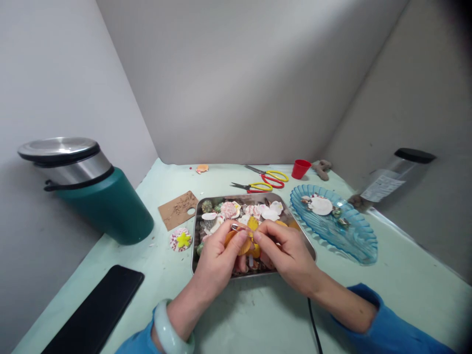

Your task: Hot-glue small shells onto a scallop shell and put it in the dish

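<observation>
Grey walls [236, 88] at the back and on both sides, with a pale green desk [236, 319] spread between them. At the middle of it, a metal tray [194, 248] full of shells and small coloured pieces, white, pink and greenish. Right above its near half, both hands close together, fingertips almost meeting. In the left hand [221, 250], an orange shell [243, 245], gripped between thumb and fingers, plus a shiny metal bit [235, 227] by the forefinger, too small to name. On the right hand [289, 248], thumb and forefinger drawn narrow, tips right by the orange shell; cannot tell if pinching something tiny. Just behind the fingertips, a yellow piece [252, 223]. Bluish sleeves [391, 329] on both arms, and a pale green bangle [171, 329] at the left wrist. Left of the tray, a brown board [179, 210] with a hole, and near it a speckled shell with a yellow star [183, 240] on top; farther left, a green bottle [106, 206] and a black phone [96, 312]. Behind the tray, two pairs of scissors [250, 187] with red and yellow handles, then a red cup [300, 169] beside a brownish lump [323, 169]. To the right, a blue dish [328, 233] carrying a white shell [320, 205] and smaller ones, and past it a clear jar [387, 179] with a black lid.
</observation>
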Demonstrator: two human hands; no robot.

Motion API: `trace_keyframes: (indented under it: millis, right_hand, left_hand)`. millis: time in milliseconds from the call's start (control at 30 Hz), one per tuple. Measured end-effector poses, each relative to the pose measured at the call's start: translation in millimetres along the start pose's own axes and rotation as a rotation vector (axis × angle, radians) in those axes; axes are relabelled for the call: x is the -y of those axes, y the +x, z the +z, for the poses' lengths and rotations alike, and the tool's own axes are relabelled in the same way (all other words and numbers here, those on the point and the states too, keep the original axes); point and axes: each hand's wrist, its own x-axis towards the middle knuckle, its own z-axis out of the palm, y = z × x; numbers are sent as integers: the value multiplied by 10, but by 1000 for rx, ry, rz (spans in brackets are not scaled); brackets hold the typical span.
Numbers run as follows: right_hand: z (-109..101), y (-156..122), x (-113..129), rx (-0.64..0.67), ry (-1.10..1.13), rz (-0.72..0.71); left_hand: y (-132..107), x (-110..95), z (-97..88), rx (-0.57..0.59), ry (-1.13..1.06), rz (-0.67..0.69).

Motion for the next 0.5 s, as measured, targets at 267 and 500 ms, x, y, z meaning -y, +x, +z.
trace_keyframes:
  millis: [267,500]
  right_hand:
    - [5,3,1,-13,-65,3]
    - [-167,104,-57,128,-522,5]
  left_hand:
    - [26,13,-3,-10,-61,-3]
    - [90,58,5,-118,-259,-39]
